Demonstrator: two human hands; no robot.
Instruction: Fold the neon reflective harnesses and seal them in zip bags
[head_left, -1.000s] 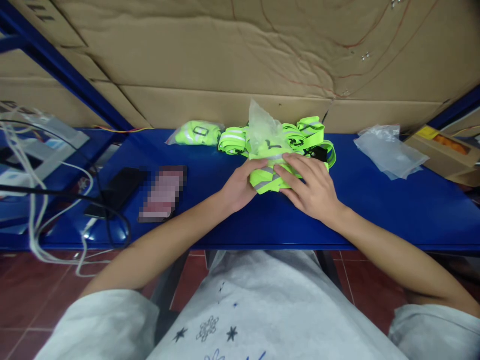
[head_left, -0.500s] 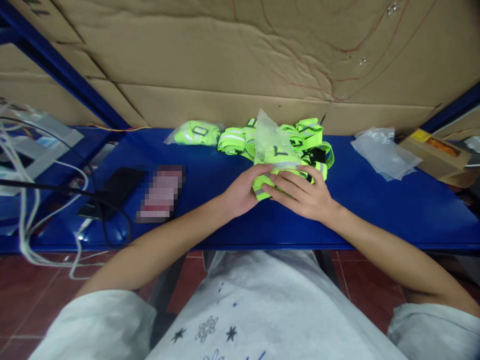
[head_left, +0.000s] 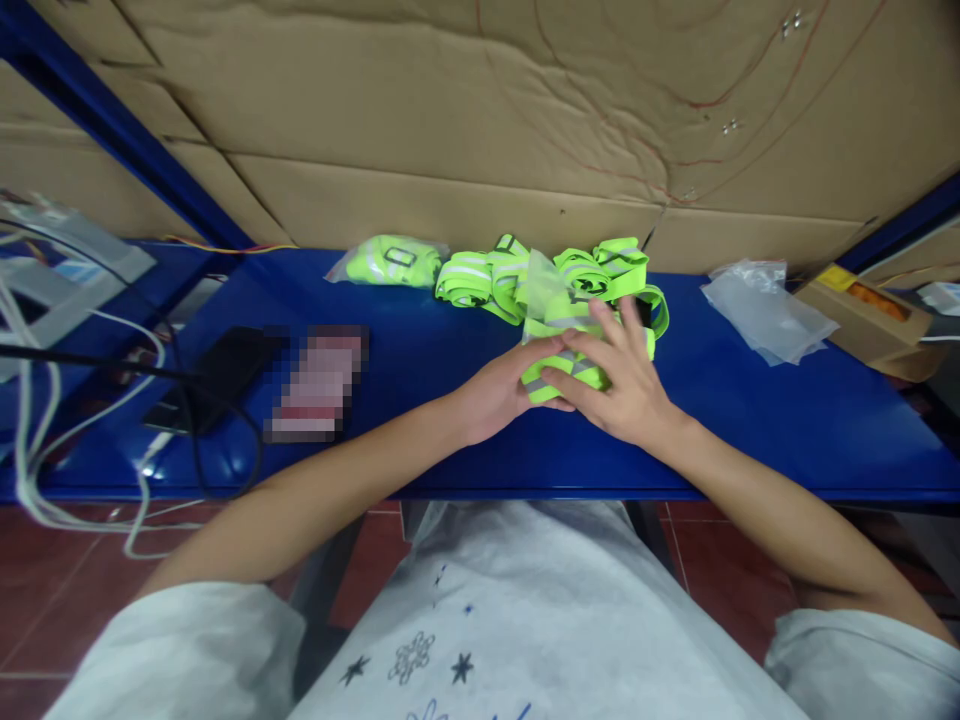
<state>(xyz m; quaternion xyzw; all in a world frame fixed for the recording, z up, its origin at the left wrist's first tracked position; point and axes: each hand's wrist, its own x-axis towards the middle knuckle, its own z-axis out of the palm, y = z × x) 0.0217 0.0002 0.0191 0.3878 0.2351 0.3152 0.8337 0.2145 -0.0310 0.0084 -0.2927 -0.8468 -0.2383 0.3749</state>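
Note:
A folded neon-yellow reflective strap (head_left: 541, 388) with grey stripes is held between my hands above the front half of the table, partly inside a clear plastic bag (head_left: 544, 280). My left hand (head_left: 491, 398) is closed around its left side, thumb over the top edge. From the right, my right hand (head_left: 634, 395) grips the bundle with its lower fingers, while the other fingers are lifted and spread over it. Just behind lie rolled reflective straps (head_left: 469, 278), partly covered by the bundle and my right hand. A bagged reflective strap (head_left: 397, 260) rests further left.
Flat clear plastic bags (head_left: 769, 315) lie on the blue table (head_left: 727, 420) at right, beside an open cardboard box (head_left: 862, 315). A black phone (head_left: 217, 380), a pixelated pinkish object (head_left: 319, 385) and white cables (head_left: 34, 440) occupy the left. Cardboard (head_left: 405, 120) walls the back.
The bundle and my hands have shifted slightly right. Some right-hand fingers have lifted and spread away from the bundle. The bag's upper end has sunk lower.

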